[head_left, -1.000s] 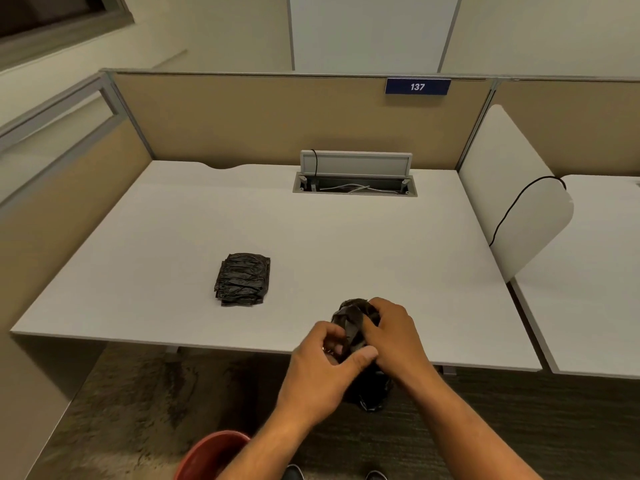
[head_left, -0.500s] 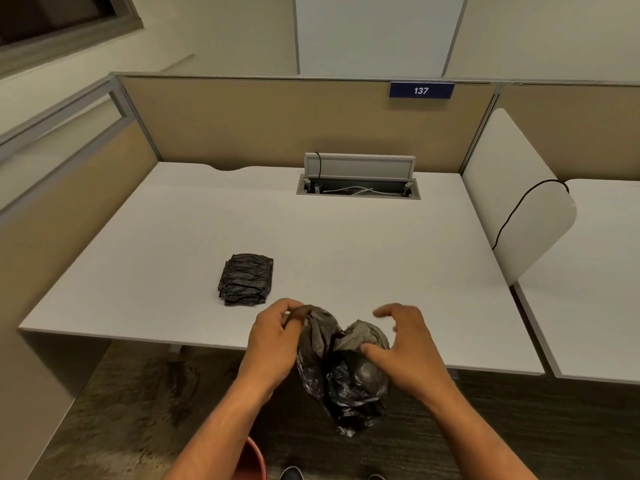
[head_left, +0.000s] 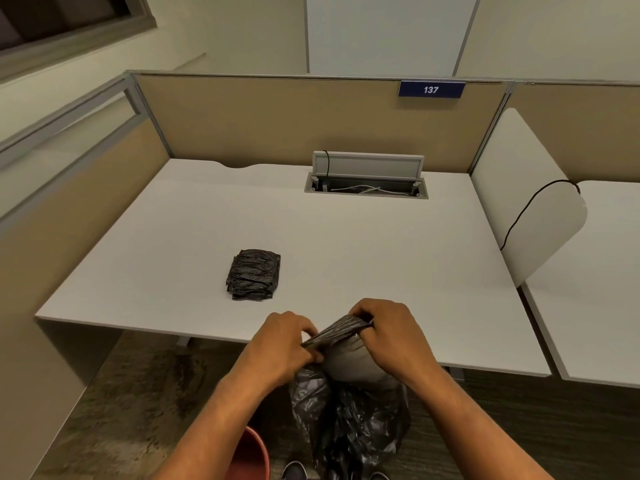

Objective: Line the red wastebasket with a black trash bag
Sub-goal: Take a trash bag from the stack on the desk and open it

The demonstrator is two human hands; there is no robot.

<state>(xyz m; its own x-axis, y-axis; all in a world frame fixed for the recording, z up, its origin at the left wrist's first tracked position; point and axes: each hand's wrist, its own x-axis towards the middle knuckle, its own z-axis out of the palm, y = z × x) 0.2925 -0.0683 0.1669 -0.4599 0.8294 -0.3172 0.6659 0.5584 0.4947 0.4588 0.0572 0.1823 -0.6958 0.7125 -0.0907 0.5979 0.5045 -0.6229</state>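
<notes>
Gripping the upper edge of a black bag (head_left: 349, 420), both hands work in front of the near edge of a white desk (head_left: 346, 244). The left hand (head_left: 280, 348) is closed on the bag's rim at its left end, thumb and fingers pinching the film between them; the right hand (head_left: 388, 334) is closed on the same rim slightly higher and farther right, fingers (head_left: 363, 311) curled over the top of the bunched edge. Between the two grips the rim forms a short, taut, pleated band running up toward the right. Below the band the mouth is parted, showing a pale inner surface, and the rest of the bag hangs loose and crumpled down toward the carpet, between the forearms. The red bin (head_left: 251, 455) stands on the floor at the lower edge of the view, left of the hanging bag and partly covered by the left forearm; only part of its rim and wall shows, and the bag is outside it. A folded stack of black bags (head_left: 254, 274) lies flat on the desk, left of and beyond the hands, apart from them. At the rear of the desk an open cable tray (head_left: 366, 187) holds white cords, and a blue plate (head_left: 431, 89) marked 137 is fixed to the partition.
</notes>
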